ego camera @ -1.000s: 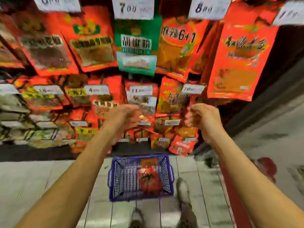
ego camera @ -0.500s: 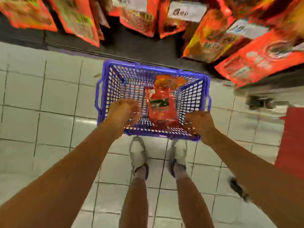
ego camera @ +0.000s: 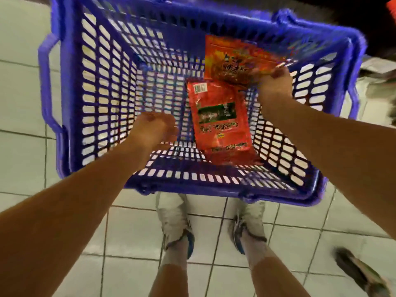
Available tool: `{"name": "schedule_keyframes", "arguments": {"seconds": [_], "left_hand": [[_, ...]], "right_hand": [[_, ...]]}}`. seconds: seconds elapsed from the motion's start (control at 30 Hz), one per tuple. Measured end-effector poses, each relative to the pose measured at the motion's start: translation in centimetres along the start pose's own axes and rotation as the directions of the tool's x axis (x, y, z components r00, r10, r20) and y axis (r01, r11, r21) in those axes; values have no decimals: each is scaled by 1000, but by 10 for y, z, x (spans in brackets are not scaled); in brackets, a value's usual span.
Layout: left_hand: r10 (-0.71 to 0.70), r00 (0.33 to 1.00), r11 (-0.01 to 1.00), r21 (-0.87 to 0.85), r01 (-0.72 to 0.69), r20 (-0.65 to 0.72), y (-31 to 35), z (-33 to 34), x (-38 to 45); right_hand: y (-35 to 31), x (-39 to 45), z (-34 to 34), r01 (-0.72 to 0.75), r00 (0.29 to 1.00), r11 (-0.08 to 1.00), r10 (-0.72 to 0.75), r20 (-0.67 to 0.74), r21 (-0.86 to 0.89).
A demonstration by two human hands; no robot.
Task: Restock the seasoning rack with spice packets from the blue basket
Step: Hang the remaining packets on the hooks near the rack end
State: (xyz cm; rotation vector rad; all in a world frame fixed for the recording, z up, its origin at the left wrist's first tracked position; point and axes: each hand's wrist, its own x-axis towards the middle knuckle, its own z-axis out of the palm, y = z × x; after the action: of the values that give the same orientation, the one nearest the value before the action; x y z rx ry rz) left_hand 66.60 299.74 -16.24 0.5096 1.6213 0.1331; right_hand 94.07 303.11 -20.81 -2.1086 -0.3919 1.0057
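1. Now bent low over the blue basket point(ego camera: 64, 97) on the tiled floor point(ego camera: 21, 103), no longer facing the seasoning rack as a second ago; both arms reaching inside.
2. Right hand point(ego camera: 275, 84) newly pinching the upper spice packet point(ego camera: 233, 61) by its lower right corner, fingers curled onto the foil.
3. Left hand point(ego camera: 155, 129) hovering loosely curled beside the lower packet point(ego camera: 218, 123), holding nothing.
4. Likely meaning: next pick-up begun, two packets left to hang.
5. Rack out of view; right fingertips hidden behind the packet; motion blur smearing print and basket rim; any packet beneath the lower one impossible to tell.
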Motion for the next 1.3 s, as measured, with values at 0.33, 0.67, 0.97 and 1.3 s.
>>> {"name": "schedule_keyframes", "arguments": {"seconds": [0.33,0.67,0.97,1.3], "left_hand": [[235,970,966,98,-240,61,22,6,-14],[415,906,855,377,-356,-84,-7,-32,0],[435,888,835,437,-334,-152,-17,-33,-3],[300,940,952,121,-283,-162,27,-37,-69]], "right_hand": [[-38,-72,-33,193,745,975,-72,664,-110],[78,-33,-32,605,732,229,216,646,-763],[115,-35,-43,749,662,-35,14,749,-661],[-45,-84,-77,675,703,689,-491,515,-265]]}}
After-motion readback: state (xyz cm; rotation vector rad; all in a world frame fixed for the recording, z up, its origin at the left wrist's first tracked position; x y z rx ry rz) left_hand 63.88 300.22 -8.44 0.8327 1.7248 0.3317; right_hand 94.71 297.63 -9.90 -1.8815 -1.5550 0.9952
